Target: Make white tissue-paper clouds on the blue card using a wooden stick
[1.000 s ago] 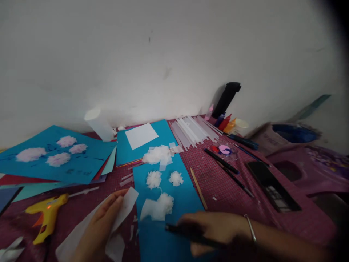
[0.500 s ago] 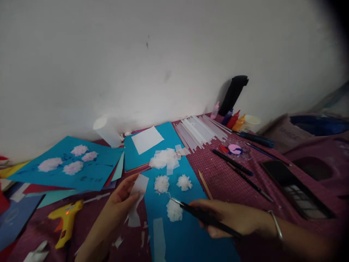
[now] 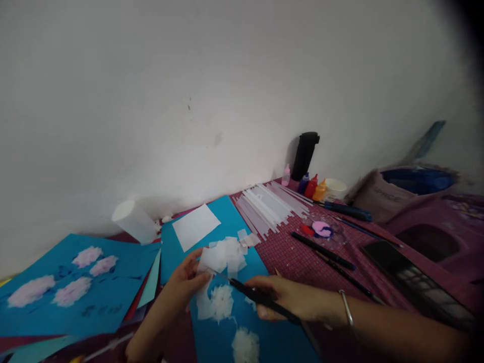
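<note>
My left hand (image 3: pixel 184 283) pinches a strip of thin white paper (image 3: pixel 204 302) between thumb and fingers, over the blue sheet. Closed round a slim black tool with a thin metal tip (image 3: pixel 260 298), my right hand (image 3: pixel 293 298) brings that tip against the paper near my left thumb; its exact kind is unclear. Below lie ruffled white paper puffs (image 3: pixel 221 302) on the blue sheet (image 3: pixel 212 338), another puff (image 3: pixel 245 345) nearer me, and a third mostly behind my right hand. A pile of small white paper pieces (image 3: pixel 227 254) sits just beyond.
On the left is a blue sheet with pinkish puffs (image 3: pixel 71 290). A white cup (image 3: pixel 132 219) stands by the wall. White strips (image 3: pixel 268 206), paint bottles (image 3: pixel 310 186), a paint palette (image 3: pixel 321 229), pens (image 3: pixel 323 250) and a phone (image 3: pixel 412 277) lie right; a bag (image 3: pixel 378 194) stands beyond.
The view has shifted, and the yellow glue gun has nearly left it. My hands have come together; the tool's tip has moved from above a puff to the paper in my left hand.
</note>
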Motion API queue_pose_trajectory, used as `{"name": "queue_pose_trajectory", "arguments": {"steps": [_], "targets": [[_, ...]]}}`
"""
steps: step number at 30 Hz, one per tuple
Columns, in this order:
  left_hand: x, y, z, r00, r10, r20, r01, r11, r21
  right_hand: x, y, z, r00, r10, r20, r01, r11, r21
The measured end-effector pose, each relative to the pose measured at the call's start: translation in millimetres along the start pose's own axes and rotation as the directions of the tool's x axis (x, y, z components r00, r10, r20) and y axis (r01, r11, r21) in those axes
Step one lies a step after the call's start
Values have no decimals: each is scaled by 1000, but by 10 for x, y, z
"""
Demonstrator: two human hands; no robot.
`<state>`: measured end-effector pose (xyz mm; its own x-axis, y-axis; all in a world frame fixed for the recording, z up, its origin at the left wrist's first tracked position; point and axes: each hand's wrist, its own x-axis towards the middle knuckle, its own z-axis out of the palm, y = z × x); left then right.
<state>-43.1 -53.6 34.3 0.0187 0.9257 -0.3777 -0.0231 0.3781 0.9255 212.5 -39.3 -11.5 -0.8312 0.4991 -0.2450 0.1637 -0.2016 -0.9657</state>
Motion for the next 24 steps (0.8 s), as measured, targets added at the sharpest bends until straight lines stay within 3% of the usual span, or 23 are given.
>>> {"name": "queue_pose_trajectory", "arguments": {"steps": [7,16,20,24], "targets": [[307,155,24,995,77,68,-90,971,221,94,-161,-118,999,-10,-48,15,992,122],[439,276,105,996,33,84,-52,972,230,139,-108,-155,991,27,-132,-1,981,196],[467,249,110,999,-8,34,5,996,94,162,-42,-171,984,38,-176,0,978,211],[494,122,-44,986,-166,15,167,985,-44,186,-2,-201,972,61,-227,1,965,263]]}}
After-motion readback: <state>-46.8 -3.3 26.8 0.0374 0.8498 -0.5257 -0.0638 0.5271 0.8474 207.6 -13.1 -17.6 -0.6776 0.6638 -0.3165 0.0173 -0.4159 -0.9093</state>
